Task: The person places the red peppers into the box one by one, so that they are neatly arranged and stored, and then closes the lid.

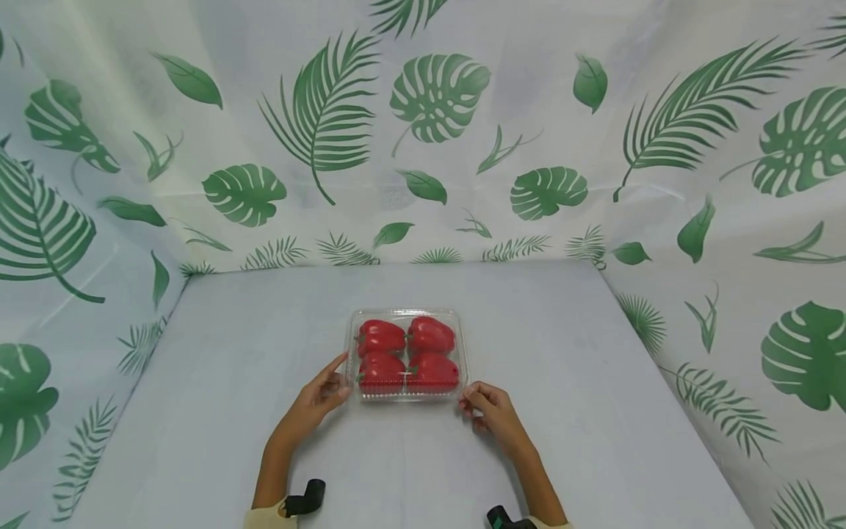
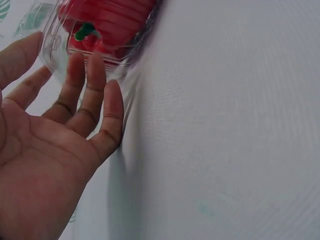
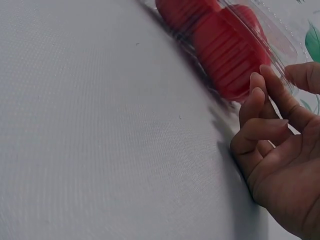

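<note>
A clear plastic clamshell box sits on the white table, its lid over several red bell peppers with green stems. My left hand is at the box's left side, fingers extended and spread. In the left wrist view its thumb meets the rim, while the other fingertips lie along the corner below a green stem. At the near right corner, my right hand pinches the plastic edge between thumb and index finger. Its remaining fingers curl toward the palm, beside the box.
The white tabletop surrounds the box. A white sheet printed with green leaves hangs behind it and along both sides. Each wrist carries a black camera mount, such as the left mount.
</note>
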